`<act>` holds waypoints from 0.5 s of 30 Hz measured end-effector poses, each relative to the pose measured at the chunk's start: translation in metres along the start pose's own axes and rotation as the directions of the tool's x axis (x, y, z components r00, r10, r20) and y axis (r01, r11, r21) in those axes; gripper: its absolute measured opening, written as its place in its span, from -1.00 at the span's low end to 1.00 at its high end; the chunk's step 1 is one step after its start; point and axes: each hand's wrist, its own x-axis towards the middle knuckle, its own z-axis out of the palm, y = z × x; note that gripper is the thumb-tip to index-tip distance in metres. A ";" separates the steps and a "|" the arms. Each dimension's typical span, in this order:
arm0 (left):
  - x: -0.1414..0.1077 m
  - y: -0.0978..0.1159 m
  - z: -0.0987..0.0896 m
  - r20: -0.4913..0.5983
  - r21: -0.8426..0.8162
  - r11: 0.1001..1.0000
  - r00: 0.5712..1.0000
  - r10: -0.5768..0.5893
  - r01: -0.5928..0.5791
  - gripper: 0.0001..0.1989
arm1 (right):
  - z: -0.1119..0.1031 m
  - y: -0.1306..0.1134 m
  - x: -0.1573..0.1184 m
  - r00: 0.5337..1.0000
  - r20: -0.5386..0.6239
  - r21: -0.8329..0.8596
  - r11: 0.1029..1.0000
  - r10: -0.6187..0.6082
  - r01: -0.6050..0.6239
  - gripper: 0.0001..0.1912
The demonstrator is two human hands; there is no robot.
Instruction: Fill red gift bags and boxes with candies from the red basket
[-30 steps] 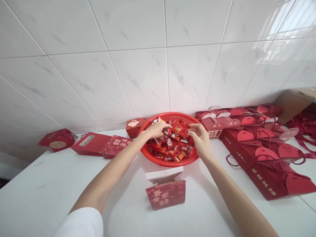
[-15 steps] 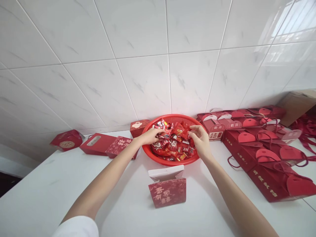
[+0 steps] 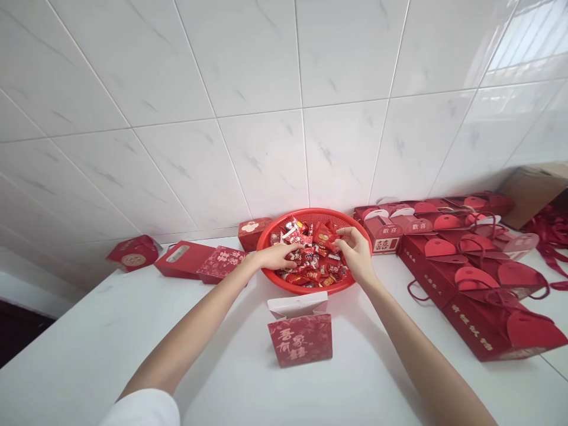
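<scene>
A red plastic basket (image 3: 310,290) holds a heap of wrapped candies (image 3: 313,266). My left hand (image 3: 278,257) reaches over its left side, thumb and fingers apart, with the fingertips touching candies in the heap. At the right side, my right hand (image 3: 358,255) pinches the edge of a larger red candy packet (image 3: 325,236) between thumb and fingers. In front of the basket a patterned red gift box (image 3: 300,342) stands upright with its top open. Its inside is mostly hidden from this angle.
Left of the basket lie a hexagonal red box (image 3: 134,253), a red box with a handle slot (image 3: 183,260) and a small red box (image 3: 252,234). Several red gift boxes with cord handles (image 3: 479,296) crowd the right. A tiled wall (image 3: 248,160) rises behind the white table (image 3: 213,378).
My left hand has come down and nearer in the basket, off the upper candies onto lower ones. My right hand stays at the red packet. The view has shifted slightly.
</scene>
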 end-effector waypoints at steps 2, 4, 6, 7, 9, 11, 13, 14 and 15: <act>-0.001 0.004 0.001 -0.011 -0.001 1.000 1.000 -0.011 0.011 -0.43 | 0.000 0.000 0.000 1.000 0.008 -0.007 1.000 -0.001 0.001 -0.77; -0.001 0.006 0.001 -0.028 -0.012 1.000 1.000 -0.007 0.006 -0.45 | 0.000 0.000 -0.001 1.000 0.015 -0.017 1.000 0.001 -0.001 -0.75; -0.001 0.007 0.002 -0.047 -0.016 1.000 0.999 0.009 -0.010 -0.45 | 0.000 0.000 -0.001 1.000 0.021 -0.027 1.000 0.004 -0.003 -0.75; -0.002 0.007 0.002 -0.067 -0.017 1.000 0.998 0.019 -0.021 -0.46 | -0.001 0.000 -0.001 1.000 0.023 -0.030 1.000 0.002 -0.001 -0.75; -0.003 0.007 0.002 -0.113 -0.046 0.998 0.993 0.041 -0.046 -0.52 | -0.001 0.000 -0.001 1.000 0.028 -0.035 0.999 -0.003 0.004 -0.76; -0.005 0.007 0.002 -0.159 -0.127 0.989 0.986 0.048 -0.069 -0.55 | -0.001 0.001 -0.001 0.999 0.038 -0.046 0.999 -0.006 0.008 -0.78; -0.007 0.008 0.001 -0.217 -0.244 0.964 0.975 0.056 -0.110 -0.54 | -0.001 0.002 0.000 0.999 0.052 -0.062 0.998 -0.005 0.008 -0.81; -0.008 0.010 0.001 -0.252 -0.305 0.942 0.966 0.065 -0.143 -0.53 | -0.001 0.003 0.000 0.998 0.061 -0.066 0.998 -0.004 0.008 -0.81; -0.008 0.011 0.001 -0.288 -0.364 0.914 0.955 0.074 -0.181 -0.53 | 0.000 0.003 0.001 0.997 0.074 -0.063 0.998 -0.006 0.010 -0.81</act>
